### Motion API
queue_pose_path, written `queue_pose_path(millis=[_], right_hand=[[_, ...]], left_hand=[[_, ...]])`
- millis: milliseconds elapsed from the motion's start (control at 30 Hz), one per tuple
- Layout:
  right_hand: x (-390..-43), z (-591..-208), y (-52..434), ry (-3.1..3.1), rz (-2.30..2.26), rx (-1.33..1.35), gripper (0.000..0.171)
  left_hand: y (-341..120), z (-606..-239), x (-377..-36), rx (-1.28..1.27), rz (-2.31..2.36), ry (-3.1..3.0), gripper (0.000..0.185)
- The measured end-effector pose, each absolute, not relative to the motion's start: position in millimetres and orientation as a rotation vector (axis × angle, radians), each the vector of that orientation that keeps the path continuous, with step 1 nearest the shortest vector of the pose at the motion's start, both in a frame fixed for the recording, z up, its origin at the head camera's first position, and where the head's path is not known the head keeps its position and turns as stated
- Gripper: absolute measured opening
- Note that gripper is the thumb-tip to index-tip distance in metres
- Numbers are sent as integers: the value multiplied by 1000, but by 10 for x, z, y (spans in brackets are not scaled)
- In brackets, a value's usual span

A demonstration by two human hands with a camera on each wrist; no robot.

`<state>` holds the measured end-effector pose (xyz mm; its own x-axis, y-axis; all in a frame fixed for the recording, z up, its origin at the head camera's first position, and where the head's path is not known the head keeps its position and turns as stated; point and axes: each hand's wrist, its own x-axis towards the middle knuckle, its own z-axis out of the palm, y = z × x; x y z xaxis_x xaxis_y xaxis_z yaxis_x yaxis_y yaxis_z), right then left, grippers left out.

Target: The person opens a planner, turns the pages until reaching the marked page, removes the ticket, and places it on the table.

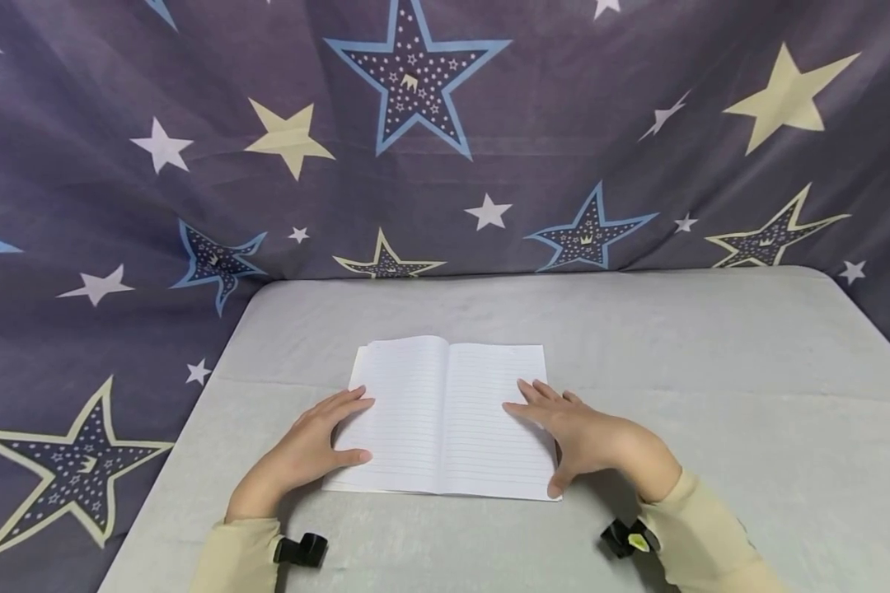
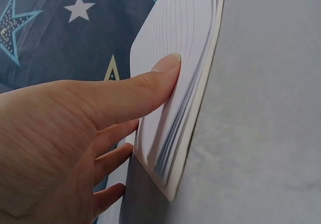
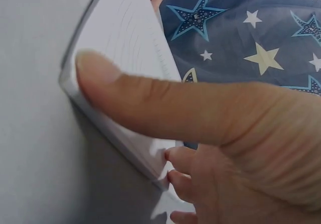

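Both hands flanked the open notebook (image 1: 445,416): left hand (image 1: 307,449) and right hand (image 1: 589,436) lay flat-fingered, thumbs at its edges, apparently steadying it; page-turning likely needs a pinch.

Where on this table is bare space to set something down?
Bare grey table lies right of the notebook to the edge, and behind it up to the star cloth. It is crowded at the notebook, where the left hand and right hand rest.

Left hand (image 1: 311,449) flat; right hand (image 1: 582,436) flat — fingers straight.
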<state>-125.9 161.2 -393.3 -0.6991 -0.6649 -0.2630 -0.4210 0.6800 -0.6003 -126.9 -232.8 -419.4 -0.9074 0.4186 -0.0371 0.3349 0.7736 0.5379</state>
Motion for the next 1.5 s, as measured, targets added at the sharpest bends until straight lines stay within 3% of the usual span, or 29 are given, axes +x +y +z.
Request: queue_pose_path(millis=[300, 800, 933, 1100, 1267, 1367, 1500], right_hand=[[-1243, -3986, 1599, 2467, -678, -784, 112], [-1208, -3951, 1473, 2699, -599, -781, 68], [-1218, -3954, 1430, 2887, -592, -740, 68], [-1208, -3952, 1334, 3042, -753, -533, 91], [-1097, -3890, 1200, 2963, -893, -426, 70], [-1009, -3877, 1072, 2972, -913, -538, 58], [-897, -3912, 944, 2940, -918, -906, 61]], left_hand=[[-2315, -4189, -1260, 602, 823, 2797, 72], [-2329, -4184, -1255, 596, 827, 2796, 72], [-2335, -4185, -1253, 593, 819, 2802, 72], [-2341, -4191, -1236, 596, 817, 2796, 73], [-2337, -4188, -1233, 603, 822, 2795, 73], [-2334, -4182, -1243, 603, 827, 2796, 73], [-2341, -4179, -1265, 609, 831, 2805, 72]])
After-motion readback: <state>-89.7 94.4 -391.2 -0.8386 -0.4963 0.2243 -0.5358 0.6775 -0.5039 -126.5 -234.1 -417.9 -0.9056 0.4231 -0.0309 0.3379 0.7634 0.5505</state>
